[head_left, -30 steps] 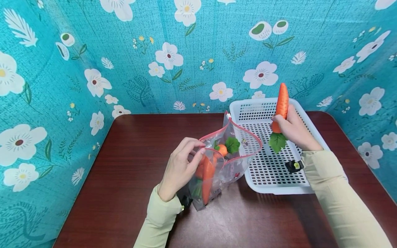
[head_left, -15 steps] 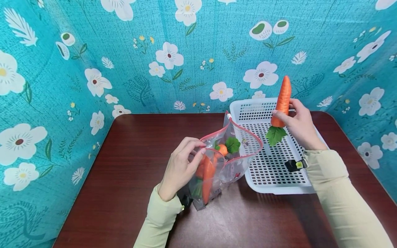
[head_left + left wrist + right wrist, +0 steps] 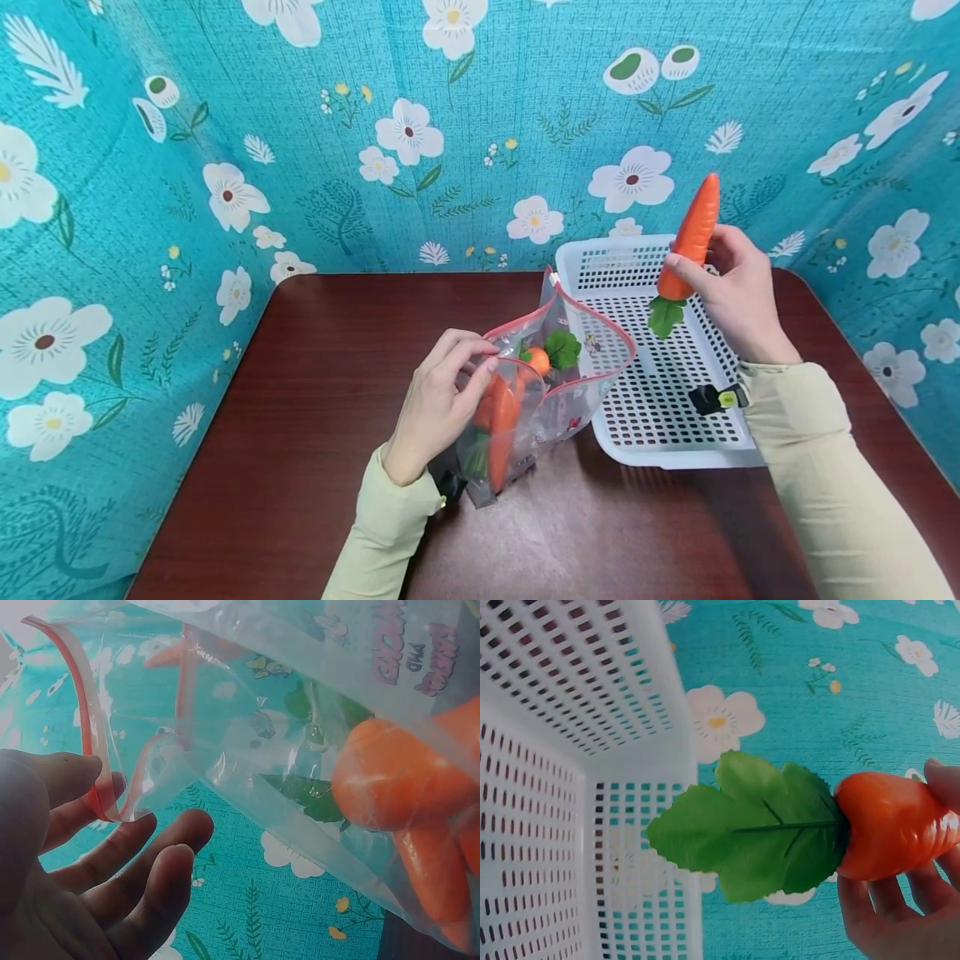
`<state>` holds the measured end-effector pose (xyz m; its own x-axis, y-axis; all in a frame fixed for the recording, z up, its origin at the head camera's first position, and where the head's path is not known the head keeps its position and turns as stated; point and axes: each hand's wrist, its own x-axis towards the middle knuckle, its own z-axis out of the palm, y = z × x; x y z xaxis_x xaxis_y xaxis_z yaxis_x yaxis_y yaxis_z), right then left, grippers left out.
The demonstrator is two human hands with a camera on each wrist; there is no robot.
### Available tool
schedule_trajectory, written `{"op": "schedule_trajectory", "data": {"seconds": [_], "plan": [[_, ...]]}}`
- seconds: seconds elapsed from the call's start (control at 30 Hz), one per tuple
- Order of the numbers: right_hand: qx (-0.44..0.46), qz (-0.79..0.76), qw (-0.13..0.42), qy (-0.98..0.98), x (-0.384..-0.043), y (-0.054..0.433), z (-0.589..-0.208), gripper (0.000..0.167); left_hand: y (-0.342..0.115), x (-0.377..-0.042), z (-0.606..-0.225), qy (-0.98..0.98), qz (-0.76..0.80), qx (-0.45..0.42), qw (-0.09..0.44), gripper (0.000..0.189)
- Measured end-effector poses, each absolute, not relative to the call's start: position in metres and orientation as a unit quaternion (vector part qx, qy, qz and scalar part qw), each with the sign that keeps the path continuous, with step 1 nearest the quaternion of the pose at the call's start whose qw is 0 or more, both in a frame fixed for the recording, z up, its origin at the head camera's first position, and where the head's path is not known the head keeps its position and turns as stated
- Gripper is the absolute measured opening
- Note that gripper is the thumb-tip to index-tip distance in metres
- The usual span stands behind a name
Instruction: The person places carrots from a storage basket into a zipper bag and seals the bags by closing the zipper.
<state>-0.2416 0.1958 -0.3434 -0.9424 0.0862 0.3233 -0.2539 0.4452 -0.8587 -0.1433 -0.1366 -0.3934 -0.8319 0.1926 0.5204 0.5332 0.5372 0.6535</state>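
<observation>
A plastic carrot [image 3: 693, 237] with a green leaf is gripped by my right hand [image 3: 746, 292], thumb on one side and fingers on the other. It stands tip up over the back of the white basket [image 3: 645, 457]. The right wrist view shows the leafy end of the carrot [image 3: 889, 825] beside the basket's wall. My left hand [image 3: 435, 404] pinches the red-edged rim of a clear zip bag [image 3: 573, 408], holding its mouth wide. Inside the bag lie carrots [image 3: 504, 425], leaves among them; the left wrist view shows the orange carrots [image 3: 405, 776] through the plastic.
The basket bears nothing visible on its perforated floor. A dark wooden table [image 3: 322, 417] carries bag and basket, which stand side by side. A blue floral cloth [image 3: 480, 125] rises behind the table and along its sides. A black wrist camera [image 3: 708, 400] hangs under the right wrist.
My right hand has lifted the carrot a little and moved it slightly right, tilting its tip to the right. My left hand and the bag have stayed in place.
</observation>
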Motion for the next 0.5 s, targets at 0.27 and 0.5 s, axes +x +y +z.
{"op": "schedule_trajectory", "data": {"seconds": [0.27,0.5], "plan": [[0.097,0.667,0.170,-0.719,-0.237,0.189,-0.333,0.043,-0.137,-0.144,-0.391,-0.854,-0.433,-0.214,0.194,0.016],[0.112,0.722,0.222,-0.646,-0.232,0.180,-0.320,0.042,-0.137,-0.145,-0.389,-0.853,-0.436,-0.209,0.195,0.016]]}}
